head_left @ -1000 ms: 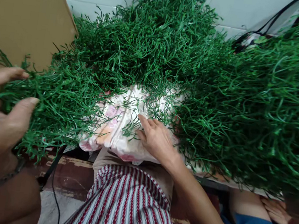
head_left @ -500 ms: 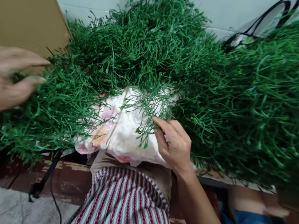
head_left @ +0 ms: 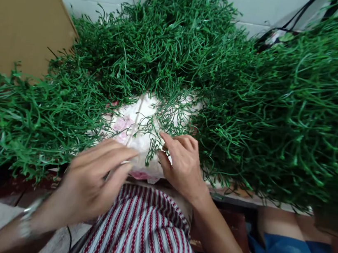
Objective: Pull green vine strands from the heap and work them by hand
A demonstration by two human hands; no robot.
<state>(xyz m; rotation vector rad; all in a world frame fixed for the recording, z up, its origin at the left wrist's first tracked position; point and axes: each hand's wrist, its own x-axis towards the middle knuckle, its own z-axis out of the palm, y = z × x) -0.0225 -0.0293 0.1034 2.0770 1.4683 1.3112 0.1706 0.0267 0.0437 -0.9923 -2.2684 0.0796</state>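
Note:
Heaps of green plastic sprigs [head_left: 172, 52] surround a white cushion with pink flowers [head_left: 131, 125] in front of me. My right hand [head_left: 182, 163] pinches a single green sprig [head_left: 157, 139] between thumb and fingers over the cushion. My left hand [head_left: 93, 183] is just left of it, fingers stretched toward the sprig and blurred by motion, holding nothing that I can see. A bracelet sits on my left wrist. My red and white striped skirt [head_left: 144, 239] fills the bottom centre.
A brown cardboard sheet [head_left: 18, 15] leans at the left against a pale tiled wall. A bag with black straps [head_left: 281, 33] lies behind the right heap. Another person's knee and blue clothing [head_left: 284, 245] show at the lower right. A black cable hangs below the bench edge.
My left hand left the heap at the far left and swung in to the centre, beside my right hand. My right hand closed its fingers on a sprig.

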